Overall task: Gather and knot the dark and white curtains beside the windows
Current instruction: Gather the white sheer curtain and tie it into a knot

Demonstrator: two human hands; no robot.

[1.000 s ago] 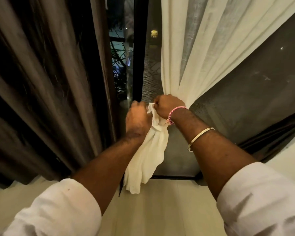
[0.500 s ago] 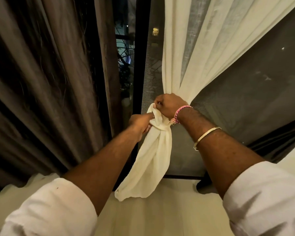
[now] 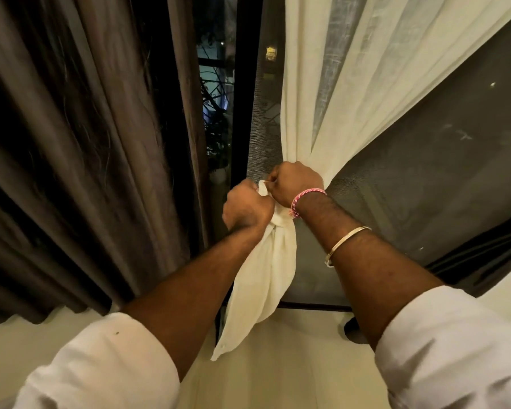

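Both fists are clenching the white curtain (image 3: 348,84): the right hand (image 3: 296,182) is bunching its gathers while the left hand (image 3: 247,208) is, seemingly, cinching the knot (image 3: 281,224).

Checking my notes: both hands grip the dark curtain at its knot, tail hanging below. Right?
Not quite: the head view shows the left hand and right hand gripping the white curtain at its knot, tail hanging below. The dark curtain hangs untouched at left.
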